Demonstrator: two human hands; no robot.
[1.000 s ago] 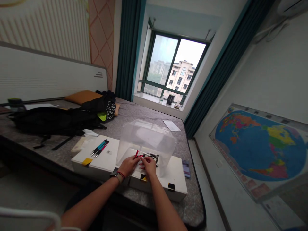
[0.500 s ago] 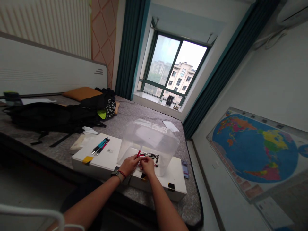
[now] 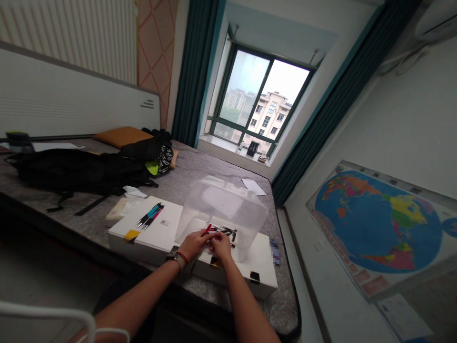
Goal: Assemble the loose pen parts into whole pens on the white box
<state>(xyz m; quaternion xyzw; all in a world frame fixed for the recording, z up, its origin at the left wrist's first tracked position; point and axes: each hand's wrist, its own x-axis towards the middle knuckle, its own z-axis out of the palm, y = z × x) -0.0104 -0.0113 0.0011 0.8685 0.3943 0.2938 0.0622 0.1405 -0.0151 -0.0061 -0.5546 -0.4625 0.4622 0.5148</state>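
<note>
My left hand [image 3: 193, 244] is closed around a red pen part [image 3: 208, 228], which sticks up past the thumb and forefinger. Right beside it, my right hand [image 3: 220, 245] has its fingers pinched together near the left fingertips; whatever they hold is too small to make out. Both hands are at the open front of a clear plastic bin [image 3: 246, 209] lying on its side. Inside it, just beyond the hands, several black and red pen parts [image 3: 228, 230] lie scattered. Several assembled pens [image 3: 150, 216], blue, black and red, lie side by side on the left white box [image 3: 171, 209].
Another white box [image 3: 264, 271] with black tape is under the bin. A tissue pack [image 3: 116, 213] is left of the boxes, and a black backpack [image 3: 71, 169] lies on the mattress [image 3: 200, 164]. A white chair rail [image 3: 46, 312] is at lower left.
The hands stay close together at the bin's opening, with only slight finger movement. The red pen part is tilted a little differently. The view has shifted slightly.
</note>
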